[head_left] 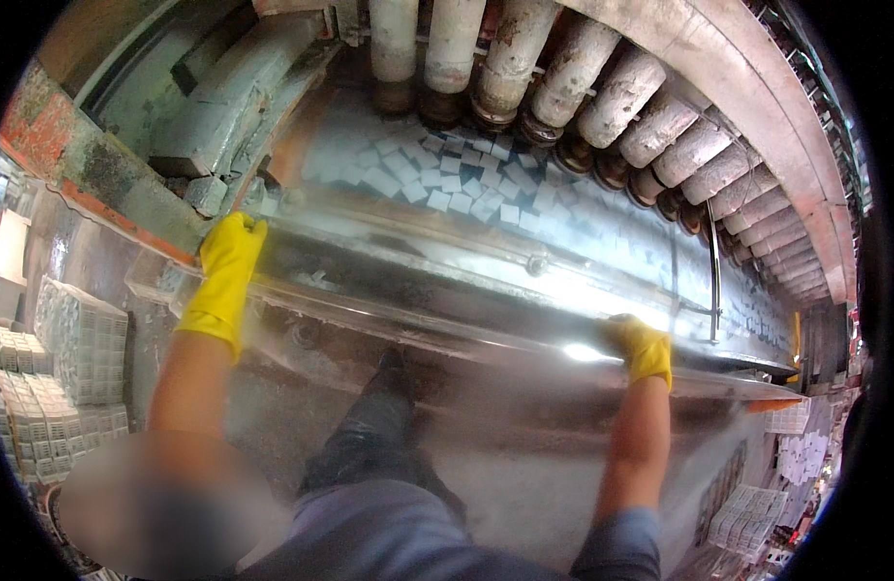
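Now, both hands are at the machine, each in a yellow rubber glove, arms spread wide! Out on the left, the left hand (232, 254) is closed on the near left end of a long panel (389, 276), fingers curled in, right beside the rough, orange-edged frame (89, 184). Across to the right, the right hand (644, 347) is at the panel's near edge, fingers turned inward; blur and glare there mean I cannot tell whether it grips.

And the panel itself? It stretches across the front of the machine, between the person and the bed (602, 228), bright light flaring along its right half. Just beyond it, pale tiles (451, 183) lie scattered on that wet-looking bed, many at odd angles, under a row of stained cylinders (510, 58). Down below, a dark shoe (393, 360) shows near the panel; crates (79, 339) are stacked well off to the left.
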### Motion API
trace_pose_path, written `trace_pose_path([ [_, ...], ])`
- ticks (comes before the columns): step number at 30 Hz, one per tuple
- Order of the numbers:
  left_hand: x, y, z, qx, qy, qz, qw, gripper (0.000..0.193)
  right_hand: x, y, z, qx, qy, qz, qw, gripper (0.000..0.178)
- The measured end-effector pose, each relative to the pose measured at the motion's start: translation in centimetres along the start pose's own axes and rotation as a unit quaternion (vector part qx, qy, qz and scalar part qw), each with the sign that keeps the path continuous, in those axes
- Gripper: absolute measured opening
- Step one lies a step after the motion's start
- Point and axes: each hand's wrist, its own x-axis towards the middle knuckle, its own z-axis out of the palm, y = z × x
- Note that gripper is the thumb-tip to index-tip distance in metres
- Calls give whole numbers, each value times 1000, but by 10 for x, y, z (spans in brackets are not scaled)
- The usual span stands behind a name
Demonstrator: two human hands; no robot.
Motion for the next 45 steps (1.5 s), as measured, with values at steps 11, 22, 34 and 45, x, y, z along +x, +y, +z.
trace_pose_path([
  [11, 4, -4, 3, 11, -1, -9, 1000, 42, -6, -9, -1, 53, -4, 32, 998, 34],
  [22, 0, -3, 5, 3, 10, -5, 1000, 43, -45, -34, -5, -41, 49, 15, 998, 34],
  [34, -2, 3, -2, 2, -11, -14, 1000, 43, -49, -35, -8, -29, 35, 20, 999, 33],
  [45, -1, 11, -8, 34, -20, -28, 999, 45, -51, -39, -15, 12, 23, 21, 999, 33],
])
